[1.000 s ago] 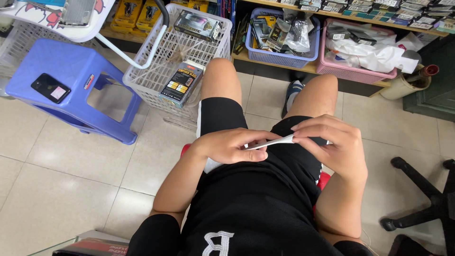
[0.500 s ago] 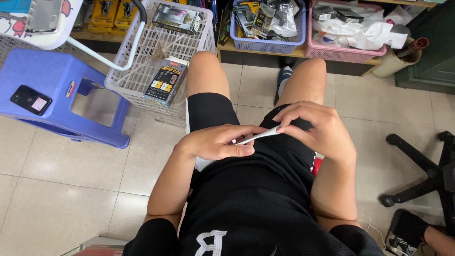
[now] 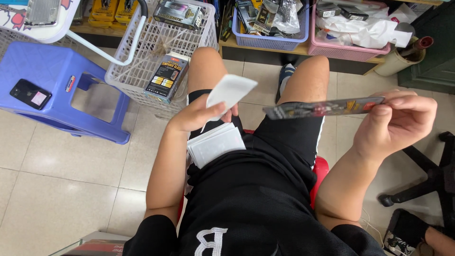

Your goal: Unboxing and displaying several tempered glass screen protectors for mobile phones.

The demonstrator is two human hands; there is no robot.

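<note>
- left hand (image 3: 196, 114) pinches white sleeve (image 3: 231, 90), fingers closed on its lower end
- stack of white sleeves (image 3: 217, 143) just below, on lap
- right hand (image 3: 395, 125) grips flat printed package (image 3: 322, 107) by its right end

I see a plain white sleeve (image 3: 231, 91) in my left hand (image 3: 196, 114), and a dark flat package (image 3: 323, 107) with red and yellow print in my right hand (image 3: 395, 128). A white stack (image 3: 216, 144) lies on my black shorts (image 3: 265, 156). The stool (image 3: 57, 80) is blue, carrying a black phone (image 3: 30, 94). The basket (image 3: 142, 61) is white lattice, the floor tiles (image 3: 61, 189) pale beige.
</note>
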